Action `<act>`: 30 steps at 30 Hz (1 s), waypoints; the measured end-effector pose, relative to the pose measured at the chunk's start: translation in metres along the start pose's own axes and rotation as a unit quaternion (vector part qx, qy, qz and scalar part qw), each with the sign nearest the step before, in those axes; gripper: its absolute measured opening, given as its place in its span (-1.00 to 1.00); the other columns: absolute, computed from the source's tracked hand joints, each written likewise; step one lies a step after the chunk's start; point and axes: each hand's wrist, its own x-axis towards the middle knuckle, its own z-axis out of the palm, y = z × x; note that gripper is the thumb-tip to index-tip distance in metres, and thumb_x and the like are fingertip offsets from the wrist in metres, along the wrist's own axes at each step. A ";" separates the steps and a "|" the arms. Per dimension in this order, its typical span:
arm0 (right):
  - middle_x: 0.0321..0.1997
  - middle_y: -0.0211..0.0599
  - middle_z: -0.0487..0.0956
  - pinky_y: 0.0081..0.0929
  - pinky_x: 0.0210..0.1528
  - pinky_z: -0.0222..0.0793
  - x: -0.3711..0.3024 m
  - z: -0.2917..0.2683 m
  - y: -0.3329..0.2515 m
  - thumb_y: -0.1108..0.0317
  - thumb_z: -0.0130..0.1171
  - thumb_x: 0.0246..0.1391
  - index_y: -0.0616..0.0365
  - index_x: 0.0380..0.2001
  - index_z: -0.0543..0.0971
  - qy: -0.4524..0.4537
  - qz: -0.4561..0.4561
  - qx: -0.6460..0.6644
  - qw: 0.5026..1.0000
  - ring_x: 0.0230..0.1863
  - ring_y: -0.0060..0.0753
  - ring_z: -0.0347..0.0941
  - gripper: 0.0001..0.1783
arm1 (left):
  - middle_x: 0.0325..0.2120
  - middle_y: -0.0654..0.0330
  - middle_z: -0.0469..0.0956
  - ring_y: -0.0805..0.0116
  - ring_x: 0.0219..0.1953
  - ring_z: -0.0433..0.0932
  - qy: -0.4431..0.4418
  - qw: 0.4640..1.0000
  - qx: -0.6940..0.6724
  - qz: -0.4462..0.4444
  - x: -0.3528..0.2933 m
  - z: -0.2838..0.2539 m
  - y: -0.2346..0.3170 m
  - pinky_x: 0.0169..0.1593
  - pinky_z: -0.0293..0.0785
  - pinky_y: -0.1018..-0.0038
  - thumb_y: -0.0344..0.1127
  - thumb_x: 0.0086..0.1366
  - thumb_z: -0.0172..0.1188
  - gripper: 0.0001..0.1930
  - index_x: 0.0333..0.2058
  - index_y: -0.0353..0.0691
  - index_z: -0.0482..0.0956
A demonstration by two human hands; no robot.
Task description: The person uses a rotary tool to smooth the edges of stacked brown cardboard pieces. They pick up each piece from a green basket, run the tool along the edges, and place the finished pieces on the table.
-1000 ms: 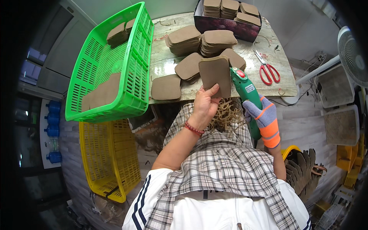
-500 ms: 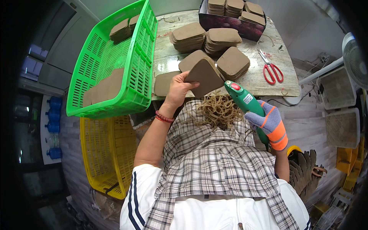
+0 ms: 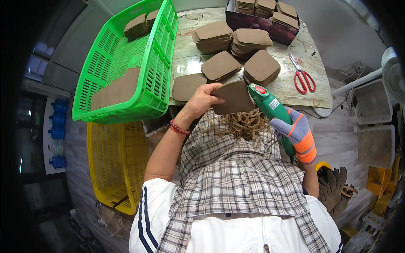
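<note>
Between its thumb and fingers, my bare left hand grips a flat brown piece with rounded corners. My right hand, in a grey and orange glove, is closed around a green handheld electric cutter with a red button. The cutter's tip meets the upper right edge of the piece. A tangle of thin brown strips lies on my plaid apron, just below the piece. Just beyond, stacks of similar brown pieces stand on the table; a flat piece lies left of them.
A green basket with brown pieces stands at the left, above a yellow crate. Red-handled scissors lie on the table's right. A dark box of stacks sits at the back. A white fan stands far right.
My left hand has turned and lowered the brown piece, so it now lies flatter against the cutter's tip. The cutter has stayed almost in place; the whole view has shifted slightly.
</note>
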 end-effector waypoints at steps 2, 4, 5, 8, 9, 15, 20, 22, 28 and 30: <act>-0.58 -0.49 0.48 -0.72 -0.57 0.25 0.000 0.000 -0.001 0.28 0.33 -0.09 0.27 -0.24 0.51 -0.012 0.005 0.005 1.000 -0.62 -0.74 0.33 -0.63 | -0.37 0.33 0.51 0.60 -0.29 0.45 0.032 0.995 0.087 0.048 -0.001 -0.008 0.007 -0.15 0.39 0.65 -0.67 0.01 0.16 -0.72 -0.25 -0.30 0.51; -0.58 -0.49 0.48 -0.72 -0.57 0.25 0.000 0.000 -0.001 0.29 0.32 -0.08 0.27 -0.24 0.51 -0.028 0.013 0.006 1.000 -0.61 -0.75 0.33 -0.64 | -0.40 0.35 0.49 0.62 -0.30 0.44 0.059 0.989 0.117 0.072 0.000 -0.023 0.007 -0.17 0.38 0.68 -0.67 -0.02 0.18 -0.72 -0.29 -0.27 0.49; -0.58 -0.50 0.48 -0.72 -0.57 0.25 0.000 0.001 -0.001 0.29 0.32 -0.08 0.27 -0.24 0.52 -0.032 0.014 0.010 0.999 -0.61 -0.75 0.33 -0.64 | -0.41 0.36 0.47 0.63 -0.30 0.44 0.071 0.985 0.132 0.083 0.000 -0.029 0.007 -0.18 0.37 0.69 -0.67 -0.03 0.19 -0.73 -0.31 -0.25 0.48; -0.58 -0.50 0.47 -0.71 -0.57 0.24 0.001 0.003 -0.001 0.28 0.32 -0.08 0.27 -0.24 0.52 -0.043 0.017 0.018 0.999 -0.60 -0.75 0.33 -0.63 | -0.49 0.38 0.52 0.65 -0.41 0.44 0.099 0.990 0.052 0.088 -0.003 -0.037 0.012 -0.28 0.40 0.67 -0.63 -0.07 0.27 -0.78 -0.42 -0.24 0.51; -0.58 -0.50 0.47 -0.72 -0.57 0.24 0.002 0.003 -0.001 0.28 0.32 -0.08 0.27 -0.24 0.52 -0.047 0.018 0.016 0.999 -0.60 -0.75 0.33 -0.63 | -0.49 0.37 0.53 0.65 -0.42 0.45 0.104 0.990 0.032 0.088 -0.003 -0.038 0.014 -0.28 0.41 0.66 -0.63 -0.06 0.27 -0.79 -0.42 -0.24 0.52; -0.59 -0.51 0.47 -0.73 -0.58 0.22 0.003 0.008 0.000 0.27 0.32 -0.08 0.26 -0.24 0.52 -0.074 0.035 0.011 0.997 -0.61 -0.76 0.32 -0.64 | -0.44 0.30 0.59 0.57 -0.38 0.52 0.087 0.992 -0.026 0.093 -0.007 -0.043 0.016 -0.24 0.46 0.63 -0.62 0.01 0.24 -0.81 -0.36 -0.29 0.56; -0.60 -0.50 0.47 -0.74 -0.57 0.23 0.003 0.010 0.001 0.25 0.33 -0.07 0.25 -0.24 0.52 -0.093 0.034 -0.005 0.995 -0.62 -0.77 0.32 -0.63 | -0.42 0.28 0.58 0.57 -0.37 0.52 0.060 0.995 -0.025 0.072 -0.006 -0.040 0.018 -0.24 0.46 0.62 -0.61 0.02 0.23 -0.82 -0.34 -0.32 0.55; -0.59 -0.50 0.47 -0.74 -0.57 0.23 0.003 0.010 0.002 0.25 0.33 -0.07 0.25 -0.23 0.52 -0.098 0.036 -0.011 0.994 -0.61 -0.77 0.32 -0.63 | -0.42 0.28 0.58 0.57 -0.37 0.52 0.042 0.996 -0.026 0.068 -0.006 -0.037 0.018 -0.24 0.46 0.62 -0.61 0.02 0.23 -0.83 -0.35 -0.32 0.55; -0.56 -0.49 0.50 -0.75 -0.56 0.24 0.001 0.013 0.002 0.25 0.34 -0.07 0.24 -0.20 0.53 -0.095 0.032 0.000 0.995 -0.59 -0.78 0.33 -0.60 | -0.44 0.29 0.58 0.58 -0.37 0.51 -0.021 0.999 0.003 0.030 -0.006 -0.020 0.024 -0.24 0.45 0.62 -0.62 0.00 0.24 -0.82 -0.37 -0.32 0.55; -0.55 -0.49 0.50 -0.75 -0.55 0.24 0.001 0.013 0.002 0.25 0.34 -0.08 0.24 -0.19 0.53 -0.094 0.034 -0.009 0.995 -0.59 -0.78 0.34 -0.60 | -0.44 0.29 0.58 0.58 -0.37 0.51 -0.041 0.998 0.039 0.012 -0.006 -0.015 0.027 -0.24 0.44 0.62 -0.61 -0.02 0.25 -0.81 -0.37 -0.32 0.55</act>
